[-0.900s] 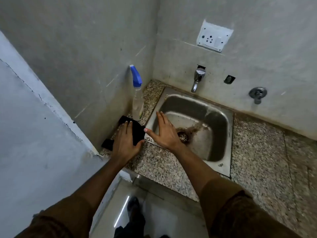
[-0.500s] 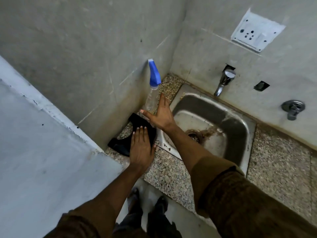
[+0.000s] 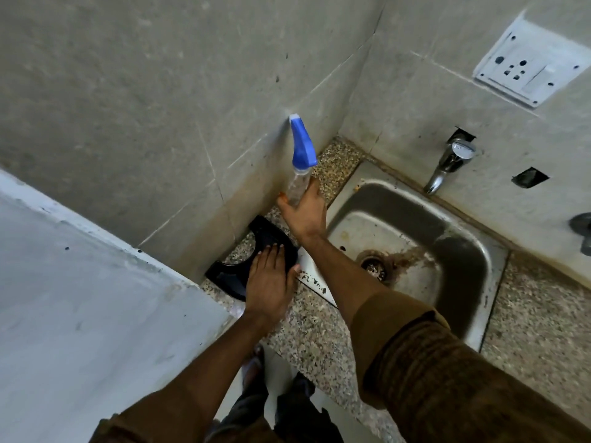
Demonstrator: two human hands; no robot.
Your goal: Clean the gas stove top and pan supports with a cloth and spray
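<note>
A clear spray bottle (image 3: 299, 177) with a blue trigger head stands in the corner of the speckled stone counter (image 3: 307, 318), against the wall. My right hand (image 3: 303, 212) reaches across to it, thumb on its left side and fingers on its right, closing round its lower body. A black cloth (image 3: 236, 273) lies on the counter nearer me, by the left wall. My left hand (image 3: 268, 282) rests flat on the cloth with fingers straight. No stove is in view.
A stained steel sink (image 3: 412, 251) is set into the counter to the right, with a tap (image 3: 447, 164) on the back wall. A socket plate (image 3: 531, 65) sits higher up. A white slab (image 3: 80, 298) fills the left. My feet show below the counter edge.
My right hand moved from over the sink's left rim up to the spray bottle and took hold of it. My left hand stayed flat on the black cloth. The view shifted left.
</note>
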